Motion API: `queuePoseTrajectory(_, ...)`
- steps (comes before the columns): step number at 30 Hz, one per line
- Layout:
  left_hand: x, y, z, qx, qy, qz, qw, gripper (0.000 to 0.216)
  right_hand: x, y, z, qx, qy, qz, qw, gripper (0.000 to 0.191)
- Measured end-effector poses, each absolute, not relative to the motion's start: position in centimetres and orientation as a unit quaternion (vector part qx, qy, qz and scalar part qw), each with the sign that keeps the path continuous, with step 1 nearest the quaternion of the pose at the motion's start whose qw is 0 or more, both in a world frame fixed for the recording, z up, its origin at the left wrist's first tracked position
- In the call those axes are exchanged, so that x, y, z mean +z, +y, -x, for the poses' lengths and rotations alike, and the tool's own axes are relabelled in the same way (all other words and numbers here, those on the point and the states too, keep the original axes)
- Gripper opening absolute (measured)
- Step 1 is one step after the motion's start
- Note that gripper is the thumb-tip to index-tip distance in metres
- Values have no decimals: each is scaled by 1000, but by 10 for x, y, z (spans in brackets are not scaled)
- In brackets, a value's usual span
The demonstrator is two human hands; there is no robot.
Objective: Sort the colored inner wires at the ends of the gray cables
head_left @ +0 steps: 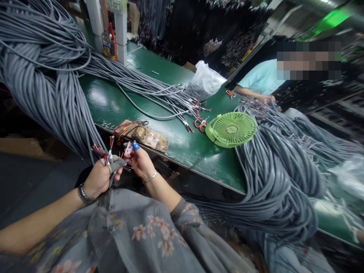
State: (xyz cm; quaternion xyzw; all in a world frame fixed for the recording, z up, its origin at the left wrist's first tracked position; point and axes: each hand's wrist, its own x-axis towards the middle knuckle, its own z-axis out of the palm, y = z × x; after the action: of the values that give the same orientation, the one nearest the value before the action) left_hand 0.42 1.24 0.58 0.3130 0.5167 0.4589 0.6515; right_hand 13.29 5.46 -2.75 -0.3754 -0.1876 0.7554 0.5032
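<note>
My left hand (98,177) is closed around a grey cable (116,164) in front of my lap. Thin coloured wires (98,151) fan out at the cable ends beside that fist. Close by on the right, my right hand (142,163) pinches a small pink plastic piece (128,149), its exact kind unclear. A blue finger cover (136,145) sits on one of its fingertips. Some loose wires reach toward these fingers, but whether they touch is hard to see.
A taped wooden block (150,138) lies at the green table's (179,146) front edge. Beyond it are grey cable bundles (142,81), orange-handled scissors (201,124), a green fan (231,129) and a plastic bag (204,80). A co-worker (260,77) is at the far right.
</note>
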Motion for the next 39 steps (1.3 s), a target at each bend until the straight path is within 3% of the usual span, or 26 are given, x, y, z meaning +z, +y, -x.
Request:
queuePoseTrajectory(4, 6, 13, -4, 458, 514, -309, 655, 36, -33, 54, -132, 737, -206, 375, 524, 26)
queuePoseTrajectory(10, 5, 14, -2, 445, 512, -314, 664, 34, -44, 53, -129, 661, -264, 405, 574, 45)
queuePoseTrajectory(14, 1, 16, 0, 439, 510, -320, 667, 33, -44, 57, -128, 724, -233, 377, 528, 49)
queuePoseTrajectory(20, 1, 19, -2, 430, 517, -323, 666, 35, -44, 63, -124, 751, -150, 361, 532, 40)
queuePoseTrajectory(29, 6, 10, -2, 436, 519, -327, 659, 36, -34, 57, -127, 788, -115, 349, 494, 48)
queuePoseTrajectory(39, 10, 5, -7, 481, 524, -315, 628, 38, -27, 53, -128, 764, -172, 364, 503, 32)
